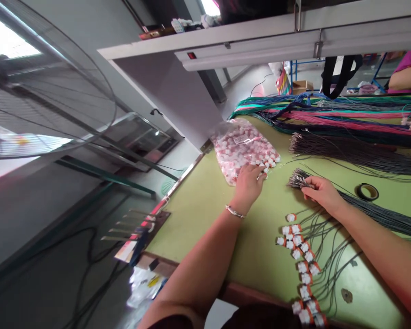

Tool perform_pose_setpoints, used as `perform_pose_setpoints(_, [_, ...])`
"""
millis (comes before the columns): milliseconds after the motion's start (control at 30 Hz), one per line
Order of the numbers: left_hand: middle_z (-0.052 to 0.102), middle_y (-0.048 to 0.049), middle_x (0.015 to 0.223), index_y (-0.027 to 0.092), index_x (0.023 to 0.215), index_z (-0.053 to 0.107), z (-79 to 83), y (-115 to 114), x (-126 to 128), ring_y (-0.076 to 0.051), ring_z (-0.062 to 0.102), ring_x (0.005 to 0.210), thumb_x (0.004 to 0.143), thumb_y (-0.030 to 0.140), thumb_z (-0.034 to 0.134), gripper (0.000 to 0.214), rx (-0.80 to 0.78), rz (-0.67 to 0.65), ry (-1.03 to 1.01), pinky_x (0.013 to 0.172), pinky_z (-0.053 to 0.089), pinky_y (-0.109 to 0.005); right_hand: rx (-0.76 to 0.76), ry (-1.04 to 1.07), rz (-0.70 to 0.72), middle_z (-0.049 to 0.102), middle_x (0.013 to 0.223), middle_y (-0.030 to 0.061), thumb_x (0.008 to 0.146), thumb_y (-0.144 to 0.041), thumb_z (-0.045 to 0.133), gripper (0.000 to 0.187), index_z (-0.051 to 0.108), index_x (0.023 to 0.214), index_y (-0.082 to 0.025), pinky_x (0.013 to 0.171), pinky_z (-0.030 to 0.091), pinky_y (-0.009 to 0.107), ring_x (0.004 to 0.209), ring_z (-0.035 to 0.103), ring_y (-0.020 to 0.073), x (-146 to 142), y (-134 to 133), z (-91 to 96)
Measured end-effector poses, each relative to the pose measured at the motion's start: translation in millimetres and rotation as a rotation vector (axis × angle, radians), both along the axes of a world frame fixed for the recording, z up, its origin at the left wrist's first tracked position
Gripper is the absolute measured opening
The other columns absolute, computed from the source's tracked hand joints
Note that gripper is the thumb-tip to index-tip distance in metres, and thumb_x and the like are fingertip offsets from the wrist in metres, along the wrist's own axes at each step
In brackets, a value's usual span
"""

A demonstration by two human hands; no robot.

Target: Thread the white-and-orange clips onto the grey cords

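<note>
At one bag, left hand: grip unclear; right hand pinches one wire bundle.

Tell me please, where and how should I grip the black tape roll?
Probably best: pinch the black tape roll by its right rim, from above, one finger in the hole, thumb outside. It lies flat, hole upward; bare table borders its right side, while the grey wire bundle runs along its near side.

Hands at connectors — and wires
</note>
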State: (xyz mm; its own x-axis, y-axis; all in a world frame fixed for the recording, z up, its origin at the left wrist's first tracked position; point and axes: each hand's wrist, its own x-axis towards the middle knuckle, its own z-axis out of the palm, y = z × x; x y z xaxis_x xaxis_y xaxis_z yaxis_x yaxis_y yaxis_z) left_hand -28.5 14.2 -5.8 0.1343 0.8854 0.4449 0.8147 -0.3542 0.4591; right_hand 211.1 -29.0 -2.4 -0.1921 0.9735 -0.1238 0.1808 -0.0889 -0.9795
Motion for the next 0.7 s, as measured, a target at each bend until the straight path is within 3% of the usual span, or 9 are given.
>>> perform_pose_setpoints(200, [0.067, -0.0113, 0.087, 0.017, 0.080, 0.073, -15.7, 9.7, 11.5, -0.026, 0.054, 0.091, 0.082, 0.019, 0.052, 0.021, 0.014, -0.156, 0.166, 0.085, 0.043, -0.042, 0.088, -0.061, -0.069, 0.041, 0.053, -0.0063, 0.065, -0.032, 0.058, 0.016, 0.051, 0.063, -0.018, 0.052, 0.025, 0.024, 0.052, 0.034, 0.0083, -5.2, 1.8, -4.0])
perform_pose_setpoints(367, [0.069, -0.0102, 0.089, 0.019, 0.085, 0.072, -22.0, 7.6, 13.1, -0.024, 0.059, 0.087, 0.081, 0.016, 0.051, 0.022, -0.086, -0.217, 0.029, 0.083, 0.046, -0.039, 0.094, -0.035, -0.096, 0.041, 0.053, -0.0060, 0.062, -0.034, 0.059, 0.020, 0.048, 0.058, -0.018, 0.054, 0.027, 0.024, 0.053, 0.034, 0.0085, -6.7, 2.0, -1.5])
perform_pose_setpoints(467, [0.069, -0.0090, 0.096, 0.020, 0.093, 0.071, -18.4, 6.7, 3.1, -0.022, 0.061, 0.090, 0.084, 0.025, 0.052, 0.022, -0.061, -0.191, -0.156, 0.086, 0.047, -0.037, 0.070, 0.001, -0.071, 0.044, 0.054, -0.0055, 0.063, -0.035, 0.060, 0.019, 0.054, 0.064, -0.017, 0.054, 0.027, 0.024, 0.053, 0.035, 0.0085, -5.9, 0.6, 0.1])
perform_pose_setpoints(567, [0.069, -0.0080, 0.096, 0.019, 0.097, 0.070, -12.1, 7.0, 0.2, -0.020, 0.061, 0.089, 0.086, 0.027, 0.051, 0.024, 0.001, -0.074, -0.274, 0.085, 0.047, -0.036, 0.033, 0.053, -0.071, 0.048, 0.054, -0.0050, 0.066, -0.036, 0.060, 0.019, 0.056, 0.068, -0.017, 0.053, 0.027, 0.024, 0.052, 0.037, 0.0089, -5.4, 0.1, -0.8])
perform_pose_setpoints(700, [0.067, -0.0105, 0.103, 0.019, 0.110, 0.067, -10.1, 10.2, 22.9, -0.025, 0.057, 0.098, 0.081, 0.027, 0.059, 0.031, -0.009, -0.145, -0.116, 0.091, 0.043, -0.041, 0.066, 0.077, -0.118, 0.045, 0.055, -0.0049, 0.066, -0.036, 0.060, 0.020, 0.052, 0.063, -0.018, 0.054, 0.027, 0.024, 0.053, 0.036, 0.0091, -6.4, 2.0, -4.1])
